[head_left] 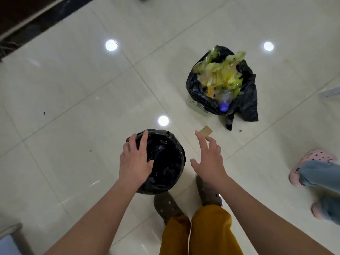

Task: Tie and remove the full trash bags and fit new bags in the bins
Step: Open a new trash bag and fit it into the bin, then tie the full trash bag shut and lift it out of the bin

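I press my flat left hand (135,159) on the round black-lined bin (161,162) at bottom middle, smoothing its bag (right hand (208,157) open, empty).

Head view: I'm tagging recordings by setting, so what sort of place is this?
Probably an indoor hallway or lobby: glossy floor tiles mirroring ceiling lights, a lined bin, a dark baseboard.

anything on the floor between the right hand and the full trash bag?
Yes. In the head view a small brown cardboard scrap lies on the tiled floor just past the right hand, short of the full trash bag. The remaining stretch is bare tile.
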Motion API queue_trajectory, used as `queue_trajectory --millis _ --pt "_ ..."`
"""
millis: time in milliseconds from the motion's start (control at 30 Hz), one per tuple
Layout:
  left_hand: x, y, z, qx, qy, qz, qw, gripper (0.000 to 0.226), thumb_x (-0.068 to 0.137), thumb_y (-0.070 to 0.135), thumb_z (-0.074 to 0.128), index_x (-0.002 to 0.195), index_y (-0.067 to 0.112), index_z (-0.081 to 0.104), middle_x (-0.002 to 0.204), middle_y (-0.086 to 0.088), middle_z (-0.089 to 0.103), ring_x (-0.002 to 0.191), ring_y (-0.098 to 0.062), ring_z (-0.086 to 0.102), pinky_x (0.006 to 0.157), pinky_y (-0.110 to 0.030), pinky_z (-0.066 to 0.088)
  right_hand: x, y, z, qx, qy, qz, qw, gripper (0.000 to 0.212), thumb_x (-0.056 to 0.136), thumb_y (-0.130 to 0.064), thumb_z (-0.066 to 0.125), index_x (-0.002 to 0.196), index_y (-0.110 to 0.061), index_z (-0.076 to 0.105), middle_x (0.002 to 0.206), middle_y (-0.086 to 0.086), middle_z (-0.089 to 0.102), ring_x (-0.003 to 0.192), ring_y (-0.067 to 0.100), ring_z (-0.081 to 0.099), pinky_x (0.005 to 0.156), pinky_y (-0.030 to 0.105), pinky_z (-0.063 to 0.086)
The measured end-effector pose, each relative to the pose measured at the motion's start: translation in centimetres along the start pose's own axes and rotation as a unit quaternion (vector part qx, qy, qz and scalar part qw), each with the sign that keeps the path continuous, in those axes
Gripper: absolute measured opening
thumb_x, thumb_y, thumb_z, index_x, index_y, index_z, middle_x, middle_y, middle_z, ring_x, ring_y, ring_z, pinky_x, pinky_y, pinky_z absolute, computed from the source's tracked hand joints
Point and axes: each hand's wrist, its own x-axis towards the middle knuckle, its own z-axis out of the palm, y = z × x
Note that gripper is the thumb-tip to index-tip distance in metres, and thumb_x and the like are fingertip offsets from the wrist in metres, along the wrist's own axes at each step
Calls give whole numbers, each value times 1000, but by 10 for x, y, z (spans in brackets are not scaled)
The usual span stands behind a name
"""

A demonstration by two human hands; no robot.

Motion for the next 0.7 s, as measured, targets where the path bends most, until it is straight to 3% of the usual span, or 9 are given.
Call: queue_trajectory --millis 233,433,700 --pt "14 86 -15 6 -11 52 999 85 92 36 57 152 23 -2 153 -10 5 137 -32 19 107 -39 36 7 50 -55 9 33 29 999 90 86 -31 66 151 -41 5 149 7 22 128 30 32 102 44 41" --pt "41 161 -16 10 -34 45 998 87 92 34 58 152 25 -4 152 -10 5 134 -31 22 103 -38 40 33 96 -107 51 34 44 997 84 89 -28 62 152 -39 7 151 6 20 131 29 30 98 41 43" --pt "94 270 -21 -45 -28 46 998 86 90 32 62 152 25 2 151 -8 9 133 -30 25 102 -43 41 87 151 -189 65 57 55 995 80 92 -23 59 152 -37 9 147 7 24 127 26 33 97 35 42"
